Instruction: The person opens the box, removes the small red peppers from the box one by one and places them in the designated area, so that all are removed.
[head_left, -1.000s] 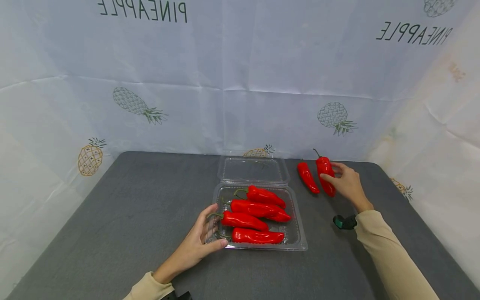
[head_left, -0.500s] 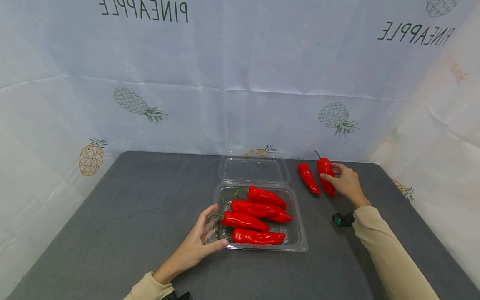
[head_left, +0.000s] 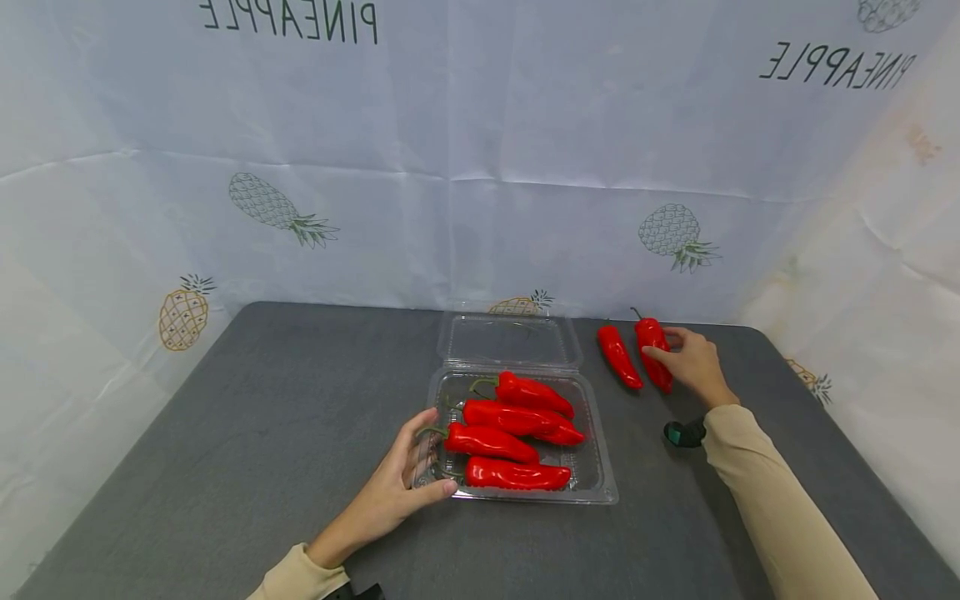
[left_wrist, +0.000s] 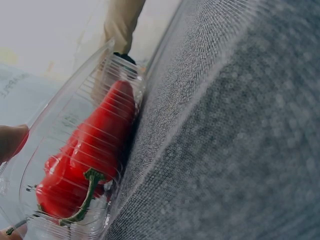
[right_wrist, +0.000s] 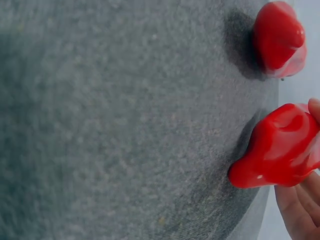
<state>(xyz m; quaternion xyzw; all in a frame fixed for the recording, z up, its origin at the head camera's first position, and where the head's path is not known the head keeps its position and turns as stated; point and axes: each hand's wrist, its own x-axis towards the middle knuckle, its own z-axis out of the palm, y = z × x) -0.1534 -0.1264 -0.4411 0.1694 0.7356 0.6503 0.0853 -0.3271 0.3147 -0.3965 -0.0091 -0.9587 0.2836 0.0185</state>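
A clear plastic clamshell container (head_left: 592, 492) lies open on the table, holding several red peppers (head_left: 517, 474) with green stems. At its left front corner, my left hand (head_left: 390, 483) grips the rim, thumb along the front and fingers around the left side. Through the clear wall, the left wrist view shows a pepper (left_wrist: 102, 135) and its curved stem. Far right, my right hand (head_left: 693, 362) holds a red pepper (head_left: 651, 335) between thumb and fingers; its tip (right_wrist: 240, 175) is down at the table. Left of it lies another loose pepper (head_left: 618, 358), apart from the hand.
The container's hinged lid (head_left: 510, 340) lies folded back toward the rear edge. The dark grey table (head_left: 262, 433) ends at a white curtain (head_left: 390, 233) printed with pineapples. A dark wrist device (head_left: 684, 433) sits by the right cuff.
The pepper in my right hand has its stem end slightly lower, tipping down toward the table. The left hand and the container stay in place.
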